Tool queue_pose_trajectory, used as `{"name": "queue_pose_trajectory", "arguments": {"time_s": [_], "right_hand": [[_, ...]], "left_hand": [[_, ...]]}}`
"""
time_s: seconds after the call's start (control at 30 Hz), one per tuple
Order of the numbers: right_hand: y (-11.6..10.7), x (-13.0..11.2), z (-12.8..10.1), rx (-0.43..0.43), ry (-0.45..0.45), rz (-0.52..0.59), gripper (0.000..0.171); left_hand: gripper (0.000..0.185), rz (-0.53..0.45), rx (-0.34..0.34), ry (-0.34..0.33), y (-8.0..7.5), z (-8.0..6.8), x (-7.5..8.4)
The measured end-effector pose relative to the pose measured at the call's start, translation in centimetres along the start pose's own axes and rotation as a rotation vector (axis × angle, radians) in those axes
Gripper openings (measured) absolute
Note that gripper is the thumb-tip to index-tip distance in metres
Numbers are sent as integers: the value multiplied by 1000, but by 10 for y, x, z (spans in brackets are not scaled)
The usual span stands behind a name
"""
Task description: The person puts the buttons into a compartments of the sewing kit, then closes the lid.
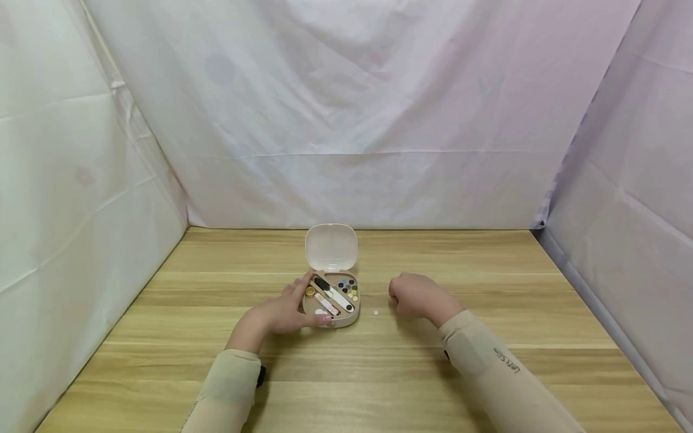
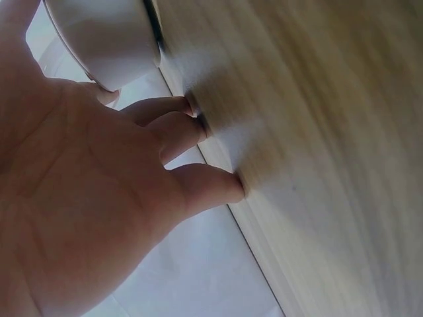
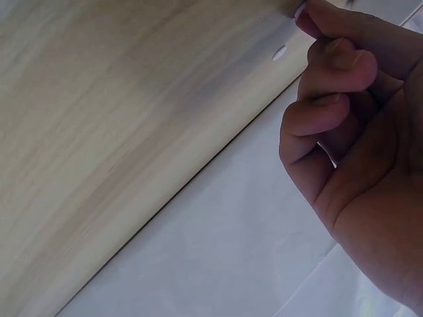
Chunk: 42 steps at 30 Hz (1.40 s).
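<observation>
Just left of the right grip (image 1: 417,296) lies a disc (image 1: 376,313).

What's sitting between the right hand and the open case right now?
One small pale disc lies on the table between the right hand and the open case; the head view shows it.

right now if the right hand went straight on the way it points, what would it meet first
Ahead of the right hand, probably the open case, at its right side or raised lid; the pale disc seems just off line, though depth is unclear.
</observation>
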State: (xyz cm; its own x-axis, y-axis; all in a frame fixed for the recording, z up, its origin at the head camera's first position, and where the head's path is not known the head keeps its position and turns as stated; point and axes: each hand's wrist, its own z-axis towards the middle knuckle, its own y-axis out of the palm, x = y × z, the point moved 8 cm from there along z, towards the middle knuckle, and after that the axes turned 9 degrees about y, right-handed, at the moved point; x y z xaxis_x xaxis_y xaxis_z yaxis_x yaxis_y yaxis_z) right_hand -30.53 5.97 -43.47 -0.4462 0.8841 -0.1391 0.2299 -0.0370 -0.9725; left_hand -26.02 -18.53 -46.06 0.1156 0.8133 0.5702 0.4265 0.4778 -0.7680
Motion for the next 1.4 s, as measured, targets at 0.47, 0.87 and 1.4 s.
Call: {"name": "queue_pose_trajectory", "arguments": {"time_s": [0.47,0.87,1.4], "right_hand": [[6,12,3,-55,25,106,46],[2,25,9,-44,-86,174,18],[-47,-47,53,69,-279,158,9]], "left_hand": [[125,7,3,4,1,1,0],[123,-18,-11,8,0,1,-1],[123,-29,-21,5,4,-1,0]]}}
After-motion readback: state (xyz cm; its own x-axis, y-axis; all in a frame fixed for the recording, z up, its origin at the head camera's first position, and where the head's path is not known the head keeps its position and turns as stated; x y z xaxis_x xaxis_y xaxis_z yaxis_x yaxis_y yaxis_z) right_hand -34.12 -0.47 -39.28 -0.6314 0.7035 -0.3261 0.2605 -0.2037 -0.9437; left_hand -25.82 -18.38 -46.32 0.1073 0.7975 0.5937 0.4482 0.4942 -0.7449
